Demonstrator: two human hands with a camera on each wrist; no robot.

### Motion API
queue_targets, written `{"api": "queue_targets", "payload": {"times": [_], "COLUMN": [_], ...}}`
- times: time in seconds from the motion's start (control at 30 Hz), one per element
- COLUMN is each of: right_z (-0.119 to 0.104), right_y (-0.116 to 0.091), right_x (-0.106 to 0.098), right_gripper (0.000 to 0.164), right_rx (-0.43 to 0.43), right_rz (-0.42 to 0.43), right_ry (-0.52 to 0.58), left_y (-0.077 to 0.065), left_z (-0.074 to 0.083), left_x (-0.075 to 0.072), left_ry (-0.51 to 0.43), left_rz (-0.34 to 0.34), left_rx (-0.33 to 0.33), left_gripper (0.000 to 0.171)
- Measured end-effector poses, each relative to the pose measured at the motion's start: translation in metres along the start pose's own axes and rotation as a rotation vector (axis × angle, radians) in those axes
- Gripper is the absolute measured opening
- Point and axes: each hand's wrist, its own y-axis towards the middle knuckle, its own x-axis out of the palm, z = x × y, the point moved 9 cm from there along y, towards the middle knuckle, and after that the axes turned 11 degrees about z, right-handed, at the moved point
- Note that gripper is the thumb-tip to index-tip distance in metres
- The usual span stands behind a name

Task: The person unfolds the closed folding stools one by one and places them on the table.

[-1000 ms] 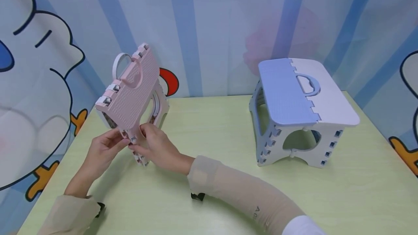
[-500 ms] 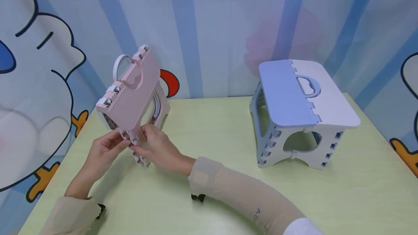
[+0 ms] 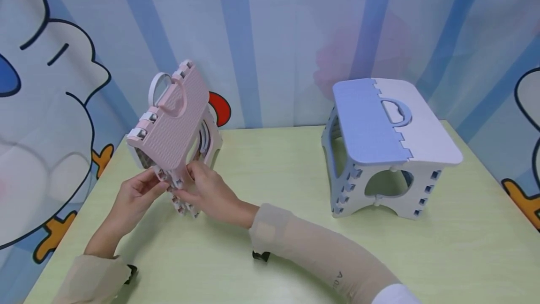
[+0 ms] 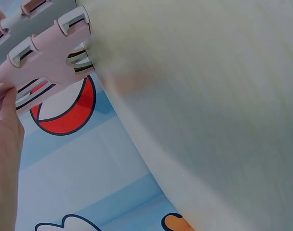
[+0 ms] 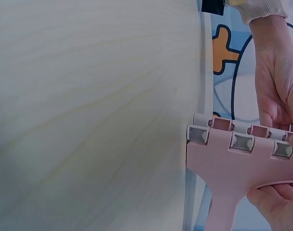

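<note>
Left hand (image 3: 136, 197) pinches, right hand (image 3: 213, 196) grips — fingers curled on a pink-and-white folding plastic stool (image 3: 173, 130), nine o'clock in head view. Only head view shows a blue-and-white plastic stool (image 3: 367, 123) — three o'clock.

Blue-and-white folding stool (image 3: 364, 128) stands unfolded and upright on right side of pale yellow-green table (image 3: 282, 168), blue half left, white half right, blue handle (image 3: 407, 112) at the seam, rounded opening in front panel. Behind, light blue backdrop (image 3: 287, 50) with darker blue stripes, faint pink blotch (image 3: 363, 55), red crescent print (image 3: 220, 109), big white cartoon figure (image 3: 46, 149) at left with orange feet (image 3: 55, 236)
</note>
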Motion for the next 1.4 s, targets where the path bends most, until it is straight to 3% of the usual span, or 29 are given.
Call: {"api": "queue_targets", "payload": {"times": [0.37,0.57,1.4], "right_z": [0.001,0.003,0.005], "right_y": [-0.003,-0.004,-0.010], "right_x": [-0.004,-0.005,-0.018], "right_gripper": [0.046,0.042,0.038], "right_rx": [-0.014,-0.018,-0.051], "right_rz": [-0.008,-0.003,-0.017], "right_ry": [0.029,0.006,-0.014], "left_y": [-0.001,-0.001,-0.002], "left_z": [-0.001,-0.002,0.000], "left_x": [0.002,0.004,0.006], "left_ry": [-0.033,-0.069,-0.048], "left_rz": [-0.010,-0.021,-0.038], "left_rx": [0.004,-0.007,-0.027], "left_gripper": [0.042,0.041,0.045]}}
